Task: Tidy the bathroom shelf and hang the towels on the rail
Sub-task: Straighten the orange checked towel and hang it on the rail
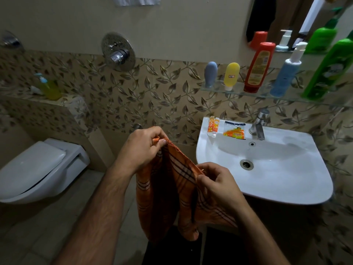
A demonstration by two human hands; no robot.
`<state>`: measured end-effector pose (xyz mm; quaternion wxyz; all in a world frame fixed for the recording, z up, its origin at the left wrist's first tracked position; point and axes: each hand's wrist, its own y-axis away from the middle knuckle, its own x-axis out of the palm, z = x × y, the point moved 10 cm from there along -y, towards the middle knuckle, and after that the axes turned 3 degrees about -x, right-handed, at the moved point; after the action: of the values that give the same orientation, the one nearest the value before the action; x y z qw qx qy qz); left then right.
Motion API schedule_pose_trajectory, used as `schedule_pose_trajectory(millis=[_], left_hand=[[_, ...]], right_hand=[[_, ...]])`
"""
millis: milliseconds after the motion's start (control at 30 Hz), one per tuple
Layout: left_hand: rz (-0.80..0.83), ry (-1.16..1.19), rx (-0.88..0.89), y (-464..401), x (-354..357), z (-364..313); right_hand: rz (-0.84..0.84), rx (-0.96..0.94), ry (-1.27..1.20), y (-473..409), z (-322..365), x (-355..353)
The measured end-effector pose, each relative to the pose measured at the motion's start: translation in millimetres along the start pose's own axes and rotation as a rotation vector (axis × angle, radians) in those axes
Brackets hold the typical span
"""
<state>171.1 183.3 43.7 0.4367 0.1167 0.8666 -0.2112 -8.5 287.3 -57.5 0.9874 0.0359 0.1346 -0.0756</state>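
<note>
An orange striped towel (172, 188) hangs in front of the person, left of the white sink (267, 180). The left hand (141, 148) pinches its upper edge; the right hand (215, 180) pinches the same edge lower and nearer. That edge slants down to the right, and the cloth's long axis drops toward the floor. Bottles stand upright on the glass shelf (238, 91).

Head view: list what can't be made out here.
- Towel rail: none in view.
- Orange towel: its lower end fades into shadow, and the left hand and right hand cover its top corners.
- Green bottle: cut by the right edge.
- Yellow bottle: label too small to read.
</note>
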Motion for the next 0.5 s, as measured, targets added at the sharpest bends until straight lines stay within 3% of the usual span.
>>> schedule_pose_trajectory(millis=[133,300,433,500], left_hand=[[0.041,0.001,-0.027,0.4,9.7,5.7],[0.126,-0.003,-0.092,6.5,27.3,27.3],[0.083,0.017,-0.104,7.2,25.1,31.9],[0.091,0.018,-0.121,6.4,27.6,34.4]], right_hand=[[0.013,0.063,0.039,3.7,-8.6,-2.2],[0.045,0.025,0.323,-1.5,-3.0,-30.5],[0.171,0.05,0.238,4.8,-4.6,-22.7],[0.155,0.062,0.222,5.5,-9.3,-26.0]])
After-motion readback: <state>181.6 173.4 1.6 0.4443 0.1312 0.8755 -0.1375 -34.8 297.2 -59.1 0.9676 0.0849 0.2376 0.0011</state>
